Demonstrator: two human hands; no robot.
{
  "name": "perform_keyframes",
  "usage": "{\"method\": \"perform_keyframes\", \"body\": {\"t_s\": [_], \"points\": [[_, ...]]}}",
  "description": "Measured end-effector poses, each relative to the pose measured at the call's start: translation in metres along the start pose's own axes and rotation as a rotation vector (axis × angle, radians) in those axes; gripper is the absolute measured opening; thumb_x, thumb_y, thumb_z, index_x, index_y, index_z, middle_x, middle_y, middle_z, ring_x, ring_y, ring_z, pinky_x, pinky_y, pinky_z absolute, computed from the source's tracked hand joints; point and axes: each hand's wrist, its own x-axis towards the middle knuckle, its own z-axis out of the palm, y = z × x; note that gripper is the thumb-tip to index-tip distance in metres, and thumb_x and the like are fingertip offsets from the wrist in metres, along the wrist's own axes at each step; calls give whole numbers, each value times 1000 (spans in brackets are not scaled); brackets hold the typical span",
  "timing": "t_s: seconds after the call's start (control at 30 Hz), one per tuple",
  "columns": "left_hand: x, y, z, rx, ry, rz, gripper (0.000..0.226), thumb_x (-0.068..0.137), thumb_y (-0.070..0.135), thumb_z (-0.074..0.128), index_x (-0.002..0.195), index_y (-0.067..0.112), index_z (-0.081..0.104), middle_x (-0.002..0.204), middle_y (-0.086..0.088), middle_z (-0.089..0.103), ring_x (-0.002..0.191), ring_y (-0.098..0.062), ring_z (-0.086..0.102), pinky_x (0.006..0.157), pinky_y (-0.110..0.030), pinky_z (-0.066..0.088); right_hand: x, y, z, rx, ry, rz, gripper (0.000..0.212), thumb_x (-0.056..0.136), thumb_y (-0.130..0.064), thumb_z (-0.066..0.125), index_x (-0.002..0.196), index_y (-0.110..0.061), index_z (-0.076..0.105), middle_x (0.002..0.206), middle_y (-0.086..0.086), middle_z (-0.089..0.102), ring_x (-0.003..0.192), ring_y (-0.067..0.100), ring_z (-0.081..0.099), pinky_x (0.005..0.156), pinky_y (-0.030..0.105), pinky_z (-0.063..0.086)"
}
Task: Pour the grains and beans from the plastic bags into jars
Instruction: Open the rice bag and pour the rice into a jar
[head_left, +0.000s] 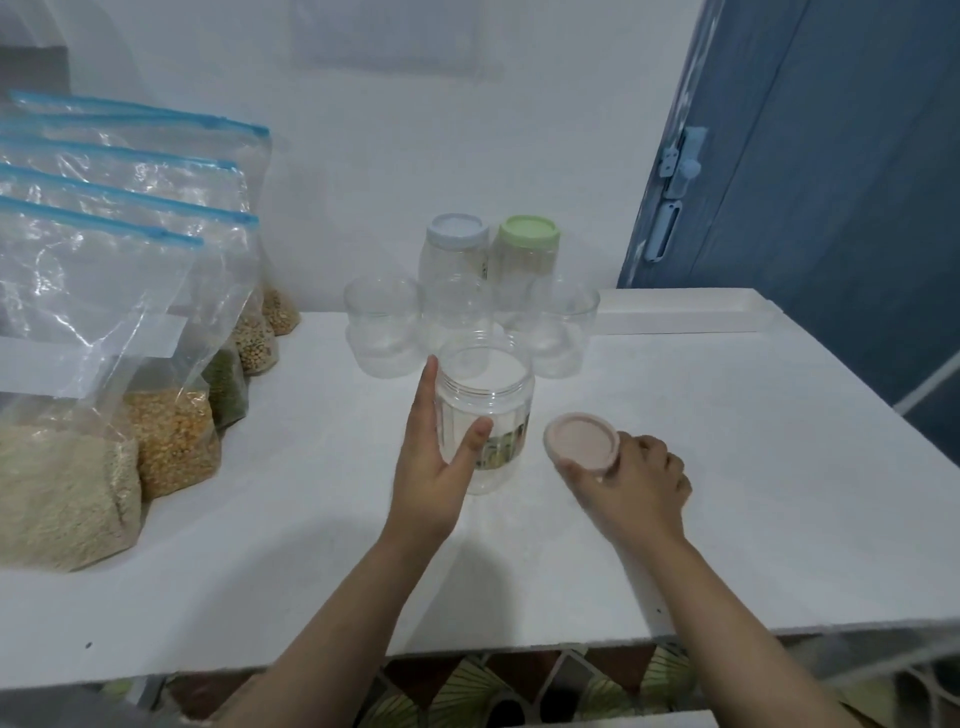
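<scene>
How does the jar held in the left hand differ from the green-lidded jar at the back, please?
The held jar is open, its pink lid off and gripped by the right hand; the green-lidded jar is capped. The held jar stands up front, gripped by the left hand; the green-lidded jar stands untouched by the wall. Both are clear plastic and upright, and the held jar looks empty.

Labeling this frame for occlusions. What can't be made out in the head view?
- Label on the open jar: partly covered by the left hand, print blurred.
- Right hand fingertips: hidden under the pink lid.
- Rear zip bags: contents mostly hidden by the bags in front; left sides cut by the frame edge.
- Middle lidless jars: clear walls overlap, count uncertain.
</scene>
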Motion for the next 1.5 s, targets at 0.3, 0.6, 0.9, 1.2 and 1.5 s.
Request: {"method": "perform_keyframes", "body": {"t_s": [0.3,0.6,0.9,1.2,1.5], "points": [[-9,-9,-4,178,34,114,75,91,51,57,150,52,11,162,20,3,151,-2,6,122,-36,16,-30,-10,-17,505,201,-110,44,96,-42,58,136,-25,52,137,0,49,125,21,45,107,46,40],[-6,56,-65,188,361,287,41,99,32,49,137,43,38,148,12,26,144,-8,28,119,-42,31,-83,-131,-68,707,294,-709,20,96,-28,55,111,-19,62,107,-12,61,98,7,59,85,12,41],[35,73,-261,449,711,336,43,102,25,51,143,20,41,150,-6,28,143,-15,25,112,-7,16,-92,-324,-2,989,14,-714,21,103,-20,53,123,-20,57,114,-4,60,96,6,57,81,13,44],[106,20,-407,493,522,17,74,98,52,49,156,30,9,161,-8,18,146,-27,25,118,-52,27,-83,-448,98,943,-104,-391,49,105,-38,44,150,-32,26,142,8,38,130,18,41,111,38,36],[120,5,-443,306,493,94,55,103,23,52,150,40,29,115,2,55,90,-3,57,82,-14,47,-83,-474,120,1044,-137,-183,57,103,-27,52,153,-34,25,97,-3,53,90,14,56,80,25,44]]}}
